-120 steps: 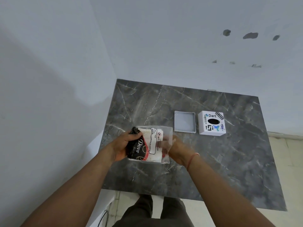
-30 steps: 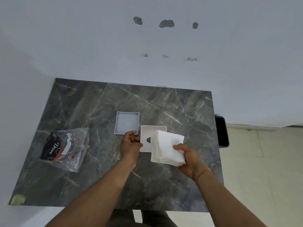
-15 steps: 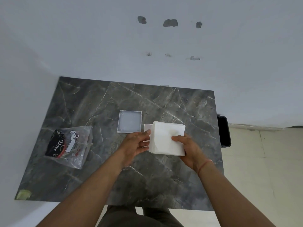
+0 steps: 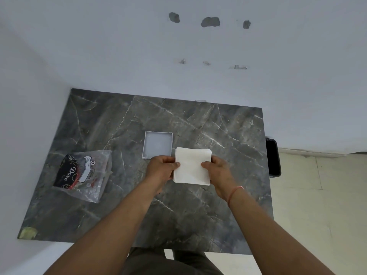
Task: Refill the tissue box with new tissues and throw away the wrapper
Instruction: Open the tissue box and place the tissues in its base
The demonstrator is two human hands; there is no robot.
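A white stack of tissues [image 4: 192, 165] lies flat at the middle of the table, covering the tissue box, which is hidden beneath it. My left hand [image 4: 161, 167] grips the stack's left edge and my right hand [image 4: 217, 168] grips its right edge. The box's grey lid [image 4: 157, 144] lies flat just behind my left hand. The clear plastic wrapper [image 4: 84, 174] with black "Dove" print lies on the table at the left, apart from both hands.
The dark marble table [image 4: 228, 135] stands against white walls at the back and left. A black bin [image 4: 273, 157] sits on the floor by the table's right edge. A small greenish scrap [image 4: 27, 233] marks the near left corner.
My right hand brought the tissue stack over the box and lowered it flat. My left hand moved from the box to the stack's left edge. The box is now covered.
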